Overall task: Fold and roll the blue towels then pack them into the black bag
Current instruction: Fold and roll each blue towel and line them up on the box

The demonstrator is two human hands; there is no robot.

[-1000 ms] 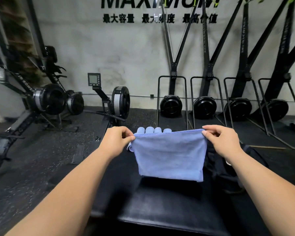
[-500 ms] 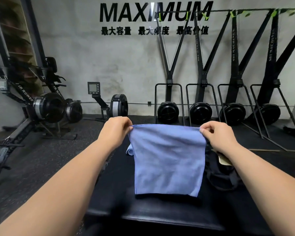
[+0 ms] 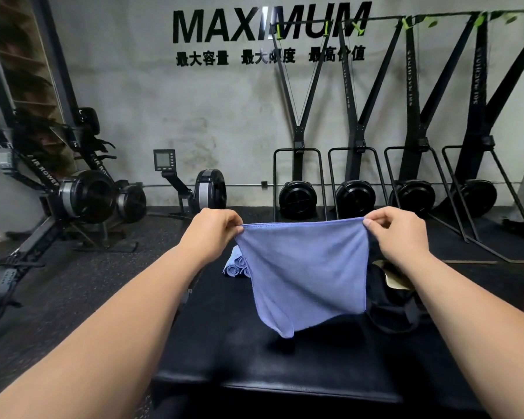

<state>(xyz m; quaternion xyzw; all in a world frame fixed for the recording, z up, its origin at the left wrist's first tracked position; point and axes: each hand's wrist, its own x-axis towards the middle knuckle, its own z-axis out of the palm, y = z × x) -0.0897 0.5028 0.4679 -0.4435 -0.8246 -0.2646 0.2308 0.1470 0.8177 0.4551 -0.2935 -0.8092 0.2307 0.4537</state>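
- Black bench (image 3: 239, 352) below both arms
- Blue towel (image 3: 306, 273) hangs above it, stretched by its top corners
- Black bag (image 3: 390, 300) lies on the bench, right of the towel
- Left hand (image 3: 214, 231) pinches one top corner, right hand (image 3: 394, 234) the other
- Rolled towels (image 3: 235, 266) lie behind

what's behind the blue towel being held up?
Rolled towels peek out at the left edge of the held towel, part of the black bag at its right, both on the bench. The rest is covered; roll count unknown.

The wall (image 3: 194, 101) reads "MAXIMUM", a rowing machine (image 3: 82, 196) "AIR ROWER", an upright post (image 3: 478, 77) "SKI MACHINES".
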